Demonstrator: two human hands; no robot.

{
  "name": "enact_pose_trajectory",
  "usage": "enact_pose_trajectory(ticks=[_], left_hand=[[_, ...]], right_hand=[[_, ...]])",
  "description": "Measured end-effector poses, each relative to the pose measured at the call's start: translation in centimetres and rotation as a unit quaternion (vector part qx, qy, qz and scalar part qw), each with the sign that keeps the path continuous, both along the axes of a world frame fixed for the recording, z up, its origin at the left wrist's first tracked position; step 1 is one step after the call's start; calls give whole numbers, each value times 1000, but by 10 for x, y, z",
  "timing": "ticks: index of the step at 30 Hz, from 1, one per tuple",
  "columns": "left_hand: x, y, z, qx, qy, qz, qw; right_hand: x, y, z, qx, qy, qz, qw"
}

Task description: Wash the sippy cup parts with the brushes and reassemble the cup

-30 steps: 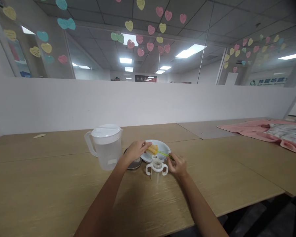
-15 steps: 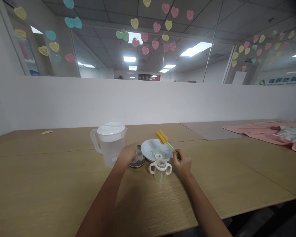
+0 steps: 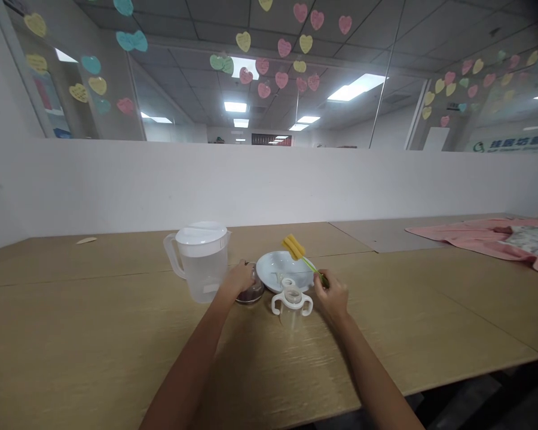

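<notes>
My right hand [image 3: 332, 294] grips the green handle of a yellow sponge brush [image 3: 293, 246], its head over the rim of a white bowl [image 3: 269, 263]. At the dark round dish [image 3: 252, 292], my left hand [image 3: 240, 278] has its fingers closed at the near-left part; what they hold, if anything, is hidden. A clear bottle with a white two-handled collar [image 3: 292, 301] stands uncapped in front of the bowl. A small white ring-shaped part [image 3: 287, 283] shows just behind the bottle.
Left of my left hand stands a clear pitcher [image 3: 204, 266] with a white lid. A pink cloth [image 3: 466, 231] lies on the wooden table [image 3: 94, 340] at the far right. A thin flat beige piece [image 3: 86, 240] rests at the back left.
My left hand has shifted slightly right and stays over the dark dish. My right hand and the brush have barely moved.
</notes>
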State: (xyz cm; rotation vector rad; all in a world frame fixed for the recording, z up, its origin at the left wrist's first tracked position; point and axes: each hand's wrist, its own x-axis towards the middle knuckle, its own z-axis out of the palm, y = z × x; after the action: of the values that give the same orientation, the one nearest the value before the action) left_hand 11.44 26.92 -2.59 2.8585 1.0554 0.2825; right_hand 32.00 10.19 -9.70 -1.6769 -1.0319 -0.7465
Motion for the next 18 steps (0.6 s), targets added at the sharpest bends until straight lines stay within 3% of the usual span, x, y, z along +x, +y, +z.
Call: enact_pose_trajectory(ticks=[3,7,13,18], left_hand=[[1,3,-2,19,1,21,1000],[11,-6,5,47,-25,21,998],[36,-34,9,31,-27,-102,994],[48,-32,-1,-13,16,-148,989]], right_hand=[[0,0,0,0,0,-7,1000],[-1,0,1,3,4,-6,1000],[-1,-1,3,0,14,-8,1000],[-3,1,4,-5,12,-6,1000]])
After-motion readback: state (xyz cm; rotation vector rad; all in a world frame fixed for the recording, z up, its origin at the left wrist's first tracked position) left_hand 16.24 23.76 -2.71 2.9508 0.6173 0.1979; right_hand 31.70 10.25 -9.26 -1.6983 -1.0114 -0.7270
